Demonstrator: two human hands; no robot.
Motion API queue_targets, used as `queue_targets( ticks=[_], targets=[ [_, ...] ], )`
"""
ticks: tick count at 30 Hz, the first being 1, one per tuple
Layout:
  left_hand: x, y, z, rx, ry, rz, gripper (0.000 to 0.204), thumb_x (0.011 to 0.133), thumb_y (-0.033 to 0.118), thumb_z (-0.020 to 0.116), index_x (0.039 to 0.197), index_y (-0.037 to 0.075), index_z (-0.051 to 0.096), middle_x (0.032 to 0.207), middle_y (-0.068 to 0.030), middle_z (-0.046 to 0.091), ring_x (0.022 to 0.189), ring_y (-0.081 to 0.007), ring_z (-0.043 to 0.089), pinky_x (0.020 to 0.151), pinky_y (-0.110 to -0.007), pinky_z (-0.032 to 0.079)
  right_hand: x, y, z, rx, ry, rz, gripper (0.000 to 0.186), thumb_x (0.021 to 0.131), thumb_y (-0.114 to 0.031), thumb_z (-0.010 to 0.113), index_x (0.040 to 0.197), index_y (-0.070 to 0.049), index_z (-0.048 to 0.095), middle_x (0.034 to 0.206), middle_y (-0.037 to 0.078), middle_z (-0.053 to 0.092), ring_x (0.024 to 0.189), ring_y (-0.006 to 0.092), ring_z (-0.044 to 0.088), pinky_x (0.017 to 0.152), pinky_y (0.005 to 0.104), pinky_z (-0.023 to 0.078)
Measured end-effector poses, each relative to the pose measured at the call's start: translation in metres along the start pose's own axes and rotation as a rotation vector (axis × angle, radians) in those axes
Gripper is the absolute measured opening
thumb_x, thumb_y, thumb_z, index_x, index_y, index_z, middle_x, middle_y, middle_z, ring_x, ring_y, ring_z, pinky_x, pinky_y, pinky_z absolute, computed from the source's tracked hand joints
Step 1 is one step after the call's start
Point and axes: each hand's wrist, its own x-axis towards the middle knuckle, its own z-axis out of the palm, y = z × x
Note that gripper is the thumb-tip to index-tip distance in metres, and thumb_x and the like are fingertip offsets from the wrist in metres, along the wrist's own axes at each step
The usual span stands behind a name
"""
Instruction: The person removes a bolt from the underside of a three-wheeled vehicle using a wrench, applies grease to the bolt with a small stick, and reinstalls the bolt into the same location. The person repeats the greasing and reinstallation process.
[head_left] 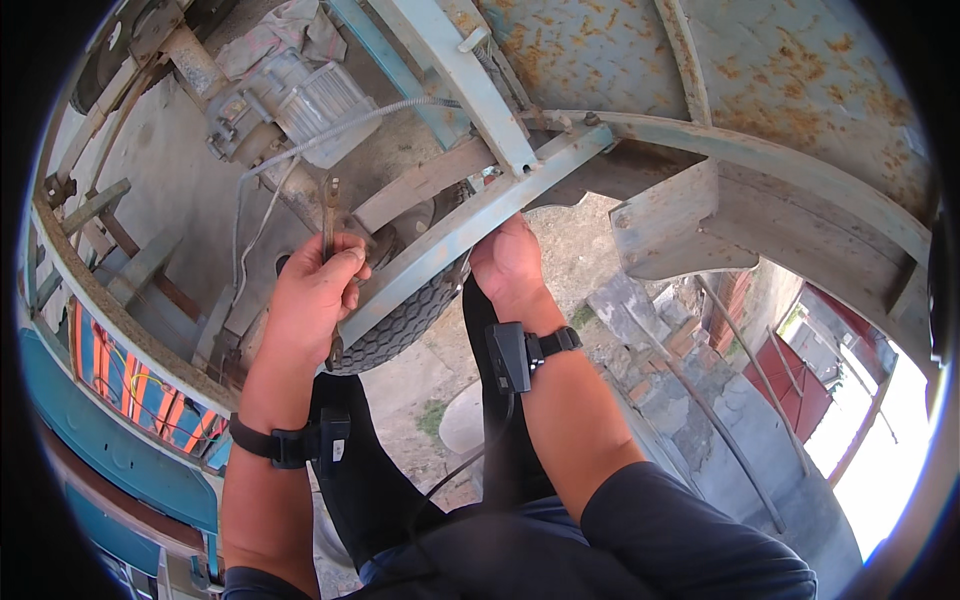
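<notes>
The step in hand looks like wrench work at the metal frame [470,90], both hands reaching in around one slanted bar [425,256]. The left hand [322,285] is curled around the wrench [331,215], thumb against fingers, the tool's ends showing above and below the fist. The right hand [508,262] reaches up under the bar; its fingertips are hidden, so whether it grips anything cannot be told. The next move seems to call for steering the wrench clear of the bar and tyre [400,325], which crowd the left hand's right side. Beyond that hand, a grey cable [410,102] crosses near a motor [315,105].
</notes>
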Motion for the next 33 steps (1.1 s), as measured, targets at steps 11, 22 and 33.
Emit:
queue_targets(
  ticks=[11, 22, 33],
  targets=[
    [-0.009, -0.011, 0.006, -0.039, 0.010, 0.028, 0.019, 0.097, 0.019, 0.067, 0.106, 0.003, 0.063, 0.086, -0.0035, 0.064, 0.064, -0.0070, 0.051, 0.058, -0.022, 0.041, -0.024, 0.011, 0.014, -0.004, 0.086, -0.018, 0.025, 0.109, -0.020, 0.048, 0.130, -0.009, 0.056, 0.115, 0.006, 0.067, 0.100, 0.0216, 0.065, 0.084, 0.0365, 0.056],
    [-0.017, -0.044, -0.003, -0.030, 0.157, 0.183, 0.017, 0.097, 0.015, 0.067, 0.108, 0.002, 0.063, 0.084, 0.0001, 0.062, 0.065, -0.0035, 0.049, 0.057, -0.022, 0.041, -0.039, 0.039, 0.042, -0.254, 0.475, -0.040, 0.029, 0.106, -0.039, 0.045, 0.117, -0.015, 0.057, 0.091, 0.002, 0.064, 0.067, 0.0168, 0.059, 0.049, 0.0305, 0.042],
    [-0.015, -0.045, -0.006, -0.013, 0.162, 0.179, 0.017, 0.096, 0.011, 0.069, 0.108, 0.001, 0.063, 0.084, 0.0052, 0.056, 0.073, -0.0022, 0.045, 0.064, -0.021, 0.040, -0.043, 0.013, 0.022, -0.220, 0.197, 0.106, 0.029, 0.110, -0.036, 0.039, 0.099, -0.013, 0.053, 0.075, -0.001, 0.047, 0.057, 0.0133, 0.046, 0.049, 0.0289, 0.039]
  ],
)
